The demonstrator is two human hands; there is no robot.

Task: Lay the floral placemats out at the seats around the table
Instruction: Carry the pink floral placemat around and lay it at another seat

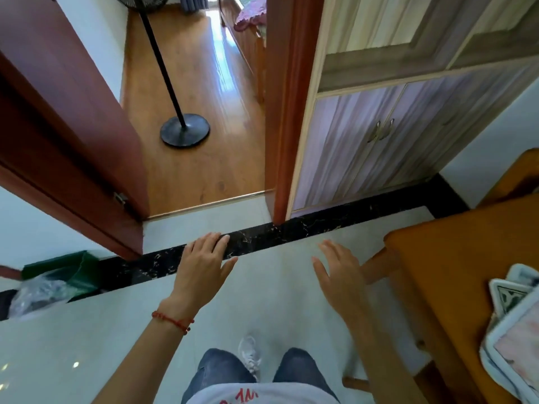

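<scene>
A pile of floral placemats (513, 336) with white borders lies at the right edge of the view, on the orange wooden table (455, 258). My left hand (204, 263) hovers over the pale floor tiles, palm down, fingers apart, holding nothing. A red bead bracelet circles its wrist. My right hand (339, 271) is also held out flat and empty, just left of the table's corner and apart from the placemats. Both hands are well away from the pile.
An open doorway ahead leads to a wood-floored room with a black fan stand (184, 130). A reddish door (67, 135) stands at left, a striped cabinet (379, 141) at right. A green bin (67, 272) with a plastic bag sits low left. My legs and a white shoe (249, 355) show below.
</scene>
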